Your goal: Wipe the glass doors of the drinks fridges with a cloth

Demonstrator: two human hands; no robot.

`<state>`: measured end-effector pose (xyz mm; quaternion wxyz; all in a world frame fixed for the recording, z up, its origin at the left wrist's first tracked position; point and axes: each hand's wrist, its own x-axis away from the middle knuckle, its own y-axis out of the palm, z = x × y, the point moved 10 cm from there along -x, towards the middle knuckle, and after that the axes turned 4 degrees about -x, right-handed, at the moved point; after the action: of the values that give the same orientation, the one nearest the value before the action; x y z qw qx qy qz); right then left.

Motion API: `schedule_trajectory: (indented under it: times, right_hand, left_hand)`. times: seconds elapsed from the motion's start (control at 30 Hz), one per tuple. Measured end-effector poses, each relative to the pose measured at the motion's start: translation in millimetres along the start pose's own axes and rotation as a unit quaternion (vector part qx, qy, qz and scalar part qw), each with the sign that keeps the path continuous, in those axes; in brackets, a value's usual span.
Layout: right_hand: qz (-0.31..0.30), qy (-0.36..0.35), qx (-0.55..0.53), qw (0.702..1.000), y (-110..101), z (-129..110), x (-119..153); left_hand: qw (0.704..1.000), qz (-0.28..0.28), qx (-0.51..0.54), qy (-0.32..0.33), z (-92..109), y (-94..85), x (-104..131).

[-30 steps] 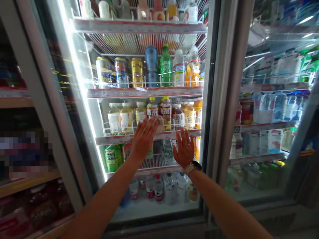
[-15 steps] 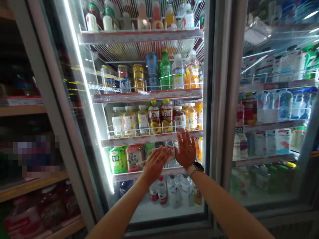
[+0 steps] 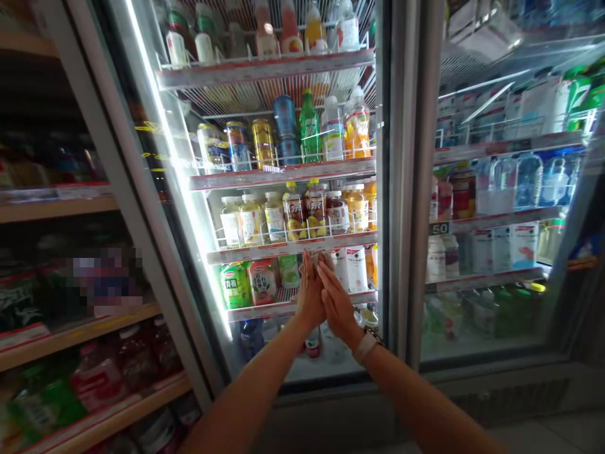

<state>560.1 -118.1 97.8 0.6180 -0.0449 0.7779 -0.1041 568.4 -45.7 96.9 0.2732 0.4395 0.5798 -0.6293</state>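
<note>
Both hands are close together in front of the glass door (image 3: 384,208), at the height of the lower shelf. My left hand (image 3: 311,295) points upward, turned partly edge-on, and holds a crumpled whitish cloth (image 3: 326,257) that shows near the fingertips. Against it leans my right hand (image 3: 338,308), fingers stretched and slanting up to the left, over the cloth's lower edge. A watch strap (image 3: 365,345) circles the right wrist. Behind the glass are a green carton (image 3: 235,284), a red carton (image 3: 262,282) and white cartons (image 3: 356,269).
Bottles and cans (image 3: 263,144) fill the fridge's upper shelves. A metal door frame (image 3: 411,189) stands to the right, with another glass-fronted fridge (image 3: 491,315) of drinks beyond it. At left, wooden shelves (image 3: 70,207) hold more packaged drinks.
My right hand has moved left and turned from spread fingers to lean against my left hand. My left hand has shifted slightly and turned more upright. The view has swung to the right.
</note>
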Motion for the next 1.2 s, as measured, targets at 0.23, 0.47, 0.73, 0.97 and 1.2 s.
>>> schedule_trajectory:
  times: [0.23, 0.47, 0.73, 0.97, 1.2]
  right_hand:
    - [-0.008, 0.035, 0.078, 0.996, 35.8, 14.2, 2.2]
    - [0.024, -0.007, 0.24, 0.971, 47.2, 12.4, -24.0]
    - [0.057, -0.171, 0.215, 0.96, -7.1, 7.8, -115.5]
    - [-0.009, -0.204, 0.227, 0.952, 39.5, -6.5, -80.7]
    - [-0.25, -0.427, 0.19, 0.848, 110.0, -28.3, 21.8]
  left_hand:
    - [0.997, -0.008, -0.02, 0.068, -30.9, -53.5, 0.6]
    - [0.965, 0.068, -0.24, 0.078, -120.5, -121.0, -18.5]
    - [0.956, 0.086, -0.268, 0.086, -146.8, -115.5, -1.4]
    - [0.955, 0.089, -0.27, 0.091, -139.0, -119.3, -0.6]
    - [0.959, 0.065, -0.266, 0.068, -144.4, -114.5, 0.9]
